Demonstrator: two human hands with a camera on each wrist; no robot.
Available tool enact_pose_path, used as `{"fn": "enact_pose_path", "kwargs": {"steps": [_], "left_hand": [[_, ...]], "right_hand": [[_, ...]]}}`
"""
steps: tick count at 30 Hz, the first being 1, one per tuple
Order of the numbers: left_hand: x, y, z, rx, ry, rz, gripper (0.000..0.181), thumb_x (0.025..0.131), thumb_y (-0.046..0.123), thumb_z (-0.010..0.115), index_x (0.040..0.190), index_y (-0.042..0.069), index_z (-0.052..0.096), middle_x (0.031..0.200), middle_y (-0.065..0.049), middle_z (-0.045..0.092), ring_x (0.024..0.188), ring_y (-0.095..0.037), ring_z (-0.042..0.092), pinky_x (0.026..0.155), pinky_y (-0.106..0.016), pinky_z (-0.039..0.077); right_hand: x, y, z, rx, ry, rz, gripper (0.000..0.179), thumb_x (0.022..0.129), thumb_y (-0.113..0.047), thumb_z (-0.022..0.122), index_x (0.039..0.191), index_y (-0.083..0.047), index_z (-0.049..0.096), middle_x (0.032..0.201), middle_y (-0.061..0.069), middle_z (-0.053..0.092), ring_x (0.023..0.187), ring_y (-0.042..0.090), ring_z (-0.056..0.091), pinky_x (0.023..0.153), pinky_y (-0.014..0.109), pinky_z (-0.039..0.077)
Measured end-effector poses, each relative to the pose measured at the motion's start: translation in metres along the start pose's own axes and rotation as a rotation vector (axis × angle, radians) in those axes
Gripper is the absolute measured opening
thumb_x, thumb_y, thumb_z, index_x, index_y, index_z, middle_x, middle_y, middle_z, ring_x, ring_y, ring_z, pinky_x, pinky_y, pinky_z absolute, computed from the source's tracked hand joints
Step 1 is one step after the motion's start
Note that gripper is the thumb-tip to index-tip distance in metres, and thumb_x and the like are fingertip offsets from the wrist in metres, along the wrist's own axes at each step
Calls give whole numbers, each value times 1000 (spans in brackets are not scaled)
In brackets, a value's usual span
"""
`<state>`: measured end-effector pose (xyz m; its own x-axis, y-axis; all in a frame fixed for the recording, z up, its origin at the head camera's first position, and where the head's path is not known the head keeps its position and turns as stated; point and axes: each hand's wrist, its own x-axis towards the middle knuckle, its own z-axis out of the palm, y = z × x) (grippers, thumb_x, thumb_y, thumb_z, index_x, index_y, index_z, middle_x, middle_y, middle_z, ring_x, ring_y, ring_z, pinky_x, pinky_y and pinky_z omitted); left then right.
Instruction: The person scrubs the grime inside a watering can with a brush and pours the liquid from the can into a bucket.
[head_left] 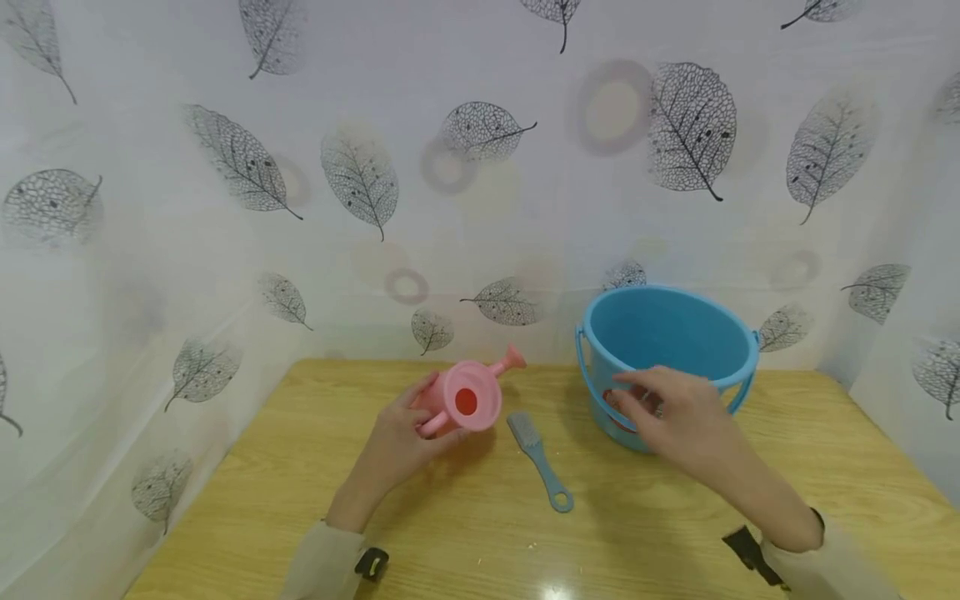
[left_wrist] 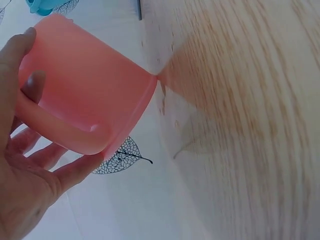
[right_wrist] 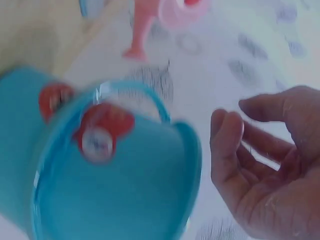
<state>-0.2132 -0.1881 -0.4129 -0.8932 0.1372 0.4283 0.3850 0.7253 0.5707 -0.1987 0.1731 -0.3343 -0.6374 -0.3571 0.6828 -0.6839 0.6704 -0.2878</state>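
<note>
My left hand (head_left: pixel 401 437) grips a pink toy watering can (head_left: pixel 457 396) around its body and handle. The can leans, its round opening facing me with a red spot inside and its spout pointing right. In the left wrist view, the lower rim of the can (left_wrist: pixel 95 80) meets the wooden surface. On the right, a blue bucket (head_left: pixel 611 367) stands upright with its handle lowered. My right hand (head_left: pixel 686 421) hovers in front of it, fingers loosely bent. The right wrist view shows that hand (right_wrist: pixel 270 170) beside the bucket (right_wrist: pixel 125 190), holding nothing.
A grey-blue brush-like tool (head_left: pixel 542 462) with a holed handle lies on the wooden table (head_left: pixel 465 533) between the can and bucket. Behind the table hangs a white sheet (head_left: pixel 450 225) with leaf prints. Small bits are scattered on the tabletop.
</note>
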Motion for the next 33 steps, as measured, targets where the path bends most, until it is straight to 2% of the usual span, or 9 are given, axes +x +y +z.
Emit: {"fn": "enact_pose_path", "kwargs": {"steps": [4,6,11,16,22,26,28,30,33], "left_hand": [[1,0,1,34,-2,7,34,77,40,90,75,10,74,153,-10,54,138,-35,56,112,-51,52],[2,-1,1,54,-1,14,36,77,38,90,90,7,78,154,-10,54,138,-34,57,113,-50,51],[3,-3,0,83,23,41,50,78,31,91,118,4,75,153,-13,54,136,-36,58,112,-52,51],[3,-1,-1,74,30,34,51,78,29,91,119,3,74,152,-15,54,135,-38,58,111,-53,51],[3,-2,0,72,30,39,55,78,30,90,123,4,73,151,-15,55,134,-37,59,112,-52,51],[3,-2,0,65,30,39,56,79,30,90,125,3,72,151,-16,55,135,-37,59,111,-52,52],[3,-1,0,64,30,35,57,79,30,90,126,3,71,152,-15,55,135,-37,59,110,-51,52],[3,-1,0,67,31,35,59,79,30,90,127,3,71,152,-15,55,135,-37,59,110,-51,52],[3,-1,-1,76,32,34,60,78,31,90,128,2,70,151,-15,55,135,-36,59,110,-50,52]], "right_hand": [[3,23,-27,-74,81,144,18,91,-7,73,108,-4,77,83,8,75,64,6,65,45,15,46],[3,37,-41,-111,109,231,20,94,-12,70,111,-3,76,85,14,75,65,-4,60,45,15,45],[-2,69,-67,-153,85,444,34,100,-24,62,122,1,71,99,26,73,69,-28,36,45,19,42],[-8,94,-74,-169,37,528,42,102,-29,58,127,2,67,109,30,71,66,-33,34,45,20,44],[-15,114,-74,-13,-33,611,51,103,-32,57,136,6,58,119,39,65,54,-15,60,46,21,57],[-15,121,-71,104,-68,680,58,104,-34,57,141,10,51,120,43,62,57,-2,69,51,26,63],[-14,124,-71,137,-74,707,60,103,-36,57,141,11,49,105,33,70,58,1,70,53,27,64],[-12,127,-72,168,-78,730,62,103,-36,58,141,12,48,90,10,74,61,2,72,55,28,65],[-9,132,-74,234,-93,766,64,103,-37,59,141,12,46,80,-23,64,65,2,72,58,28,66]]}}
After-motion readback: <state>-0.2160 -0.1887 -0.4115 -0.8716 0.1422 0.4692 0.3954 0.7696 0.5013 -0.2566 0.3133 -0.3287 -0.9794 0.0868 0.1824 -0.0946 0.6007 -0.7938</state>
